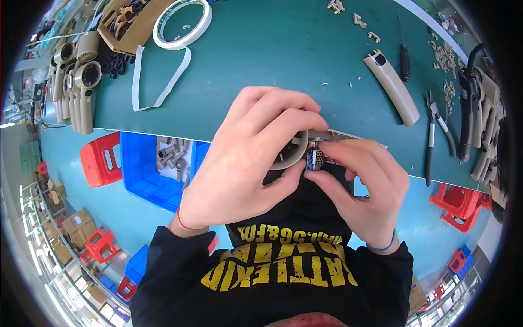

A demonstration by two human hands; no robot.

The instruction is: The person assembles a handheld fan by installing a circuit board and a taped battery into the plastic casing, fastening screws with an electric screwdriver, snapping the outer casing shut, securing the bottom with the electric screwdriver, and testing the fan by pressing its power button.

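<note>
My left hand (248, 158) wraps around the round head of a beige plastic housing (291, 151), held at the near edge of the green table (283, 49). My right hand (362, 182) pinches a small blue circuit board with a digit display (316, 159) and presses it against the housing's side. Both hands are close together above my black shirt with yellow print. Most of the housing is hidden under my fingers.
On the table lie a roll of white tape (182, 23) with a loose strip, a beige handle shell (392, 87), a screwdriver (404, 57), pliers (436, 131) and beige housings at left (81, 82) and right. Below the table stand a blue bin (144, 174) and red stools (101, 161).
</note>
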